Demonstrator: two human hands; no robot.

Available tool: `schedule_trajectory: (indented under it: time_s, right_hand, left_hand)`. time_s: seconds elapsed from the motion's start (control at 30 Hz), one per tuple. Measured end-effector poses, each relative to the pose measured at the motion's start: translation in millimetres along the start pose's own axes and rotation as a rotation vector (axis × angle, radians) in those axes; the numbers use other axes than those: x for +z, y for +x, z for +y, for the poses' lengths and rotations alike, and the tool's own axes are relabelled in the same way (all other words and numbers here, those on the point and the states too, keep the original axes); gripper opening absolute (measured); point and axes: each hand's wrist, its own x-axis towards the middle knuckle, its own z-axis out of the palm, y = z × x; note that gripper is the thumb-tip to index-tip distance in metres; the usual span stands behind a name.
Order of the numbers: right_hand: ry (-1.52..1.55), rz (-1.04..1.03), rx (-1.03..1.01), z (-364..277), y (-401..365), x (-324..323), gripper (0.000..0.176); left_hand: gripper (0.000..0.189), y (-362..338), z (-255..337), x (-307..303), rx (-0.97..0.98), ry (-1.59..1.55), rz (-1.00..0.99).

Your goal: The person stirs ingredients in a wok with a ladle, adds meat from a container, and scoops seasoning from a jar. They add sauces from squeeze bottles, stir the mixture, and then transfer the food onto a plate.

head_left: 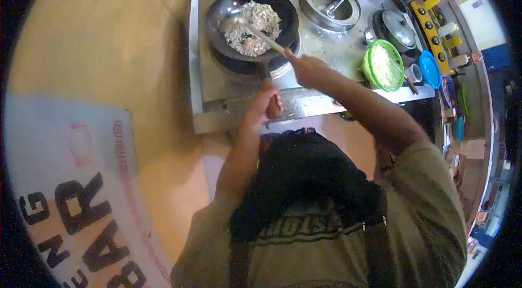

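A dark wok [217, 2] sits on the burner, holding pale brown, crumbly food [261, 19] that looks like rice or minced meat. My left hand [266, 104] is wrapped round the wok's handle [265, 72] at the counter's front edge. In my right hand [311, 69] is the end of a long-handled wok utensil [266, 39], which slants down to the left into the food. Its metal head lies in the wok, too blurred to tell ladle from spatula.
Right of the wok stands a metal pot [311, 13] with a ladle [343, 0] in it. Further right are a green basket [371, 77] of pale shredded food, a blue bowl [429, 69] and a lidded pan [399, 30]. A yellow rack [432, 38] holds bottles. A printed panel [76, 179] is at left.
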Motion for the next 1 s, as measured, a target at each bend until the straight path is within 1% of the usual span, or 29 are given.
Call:
schedule_trajectory:
  time_s: [0.03,0.07,0.1,0.13,0.17,0.2,0.27,0.3,0.37,0.4,0.47,0.5,0.53,0.57,0.6,0.63,0.67,0.7,0.73,0.77,0.8,0.87,0.93,0.97,1.0]
  right_hand:
    - [-0.164,0.045,-0.094,3.2,-33.5,4.0,0.056]
    - [-0.198,-0.081,-0.012,-6.3,-67.5,-13.6,0.058]
    - [-0.328,-0.084,-0.015,0.6,-82.9,-13.2,0.053]
    - [-0.460,-0.077,-0.015,13.4,-92.5,-16.0,0.049]
    - [-0.525,-0.068,0.031,36.3,-86.8,-24.6,0.053]
    - [-0.584,-0.069,0.066,57.4,-79.1,-32.2,0.058]
    - [-0.509,0.062,-0.044,72.5,-83.7,-82.0,0.058]
    - [-0.554,0.034,-0.024,63.8,-91.8,-108.2,0.059]
    - [-0.602,-0.023,-0.013,55.2,-105.7,-140.7,0.057]
    - [-0.614,-0.022,-0.028,59.9,-99.5,-133.2,0.057]
    - [-0.578,-0.013,-0.013,77.2,-80.4,-93.5,0.055]
    - [-0.349,0.036,0.042,101.3,-59.0,-66.4,0.054]
    - [-0.286,-0.019,0.175,91.3,-46.9,-59.9,0.056]
    - [-0.118,-0.041,0.207,92.3,-36.8,-46.5,0.056]
    - [-0.088,0.166,0.111,104.7,-25.2,-16.6,0.057]
    - [0.063,0.147,0.186,80.8,-18.2,-23.4,0.053]
    - [0.147,0.127,0.257,68.2,-1.5,-18.0,0.047]
    - [0.153,0.180,0.228,68.4,26.6,0.3,0.042]
    - [0.276,0.192,0.171,52.5,39.8,-3.5,0.040]
    - [0.303,0.155,0.154,65.5,73.0,35.4,0.040]
    - [0.253,0.111,0.110,35.4,50.5,18.7,0.044]
    - [0.076,0.035,-0.008,30.2,18.6,27.6,0.053]
    - [-0.086,-0.024,-0.091,34.4,-45.0,16.4,0.054]
    - [-0.079,-0.034,-0.085,35.5,-65.6,15.1,0.054]
    - [-0.239,-0.054,-0.029,38.2,-77.6,8.6,0.053]
  left_hand:
    - [0.017,0.3,0.2,-2.6,0.011,0.053,0.028]
    - [0.017,0.1,-2.3,-3.3,0.022,0.103,0.054]
    - [0.017,-14.2,-3.5,17.7,0.021,0.096,0.049]
    - [0.015,-38.7,-2.1,56.0,-0.007,-0.044,0.001]
    - [0.012,-52.2,-7.2,78.6,-0.046,-0.184,-0.039]
    - [0.012,-51.6,-17.5,78.6,-0.055,-0.191,-0.031]
    - [0.012,-38.4,-15.6,79.4,0.051,-0.092,-0.059]
    - [0.016,-39.5,-6.7,79.2,0.033,-0.124,-0.026]
    - [0.016,-28.1,-4.8,68.2,0.041,-0.128,-0.033]
    - [0.016,-22.4,-6.2,62.2,0.055,-0.130,-0.041]
    - [0.016,-27.0,-6.6,63.6,0.069,-0.141,-0.029]
    - [0.016,-23.7,-9.0,58.1,0.069,-0.086,-0.036]
    - [0.017,-17.0,-9.3,49.1,0.071,-0.033,-0.045]
    - [0.014,-12.1,-14.5,38.2,0.137,-0.037,-0.092]
    - [0.014,-7.1,-12.9,34.8,0.154,-0.045,-0.094]
    - [0.013,-4.9,-13.8,29.9,0.118,-0.099,-0.056]
    - [0.011,-5.3,-18.5,25.8,0.081,-0.142,-0.019]
    - [0.011,-6.5,-19.5,25.0,0.077,-0.135,-0.016]
    - [0.011,-7.5,-22.3,24.1,0.108,-0.089,-0.016]
    - [0.010,-7.3,-20.1,24.7,0.146,-0.043,-0.019]
    - [0.010,-4.5,-15.3,23.9,0.145,-0.033,-0.020]
    - [0.011,-0.8,-14.4,15.4,0.076,-0.048,0.030]
    - [0.011,1.1,-9.9,3.5,0.056,-0.010,0.038]
    - [0.011,-1.0,-11.3,-1.7,0.044,0.030,0.049]
    - [0.011,-14.0,-12.1,12.1,0.042,0.025,0.051]
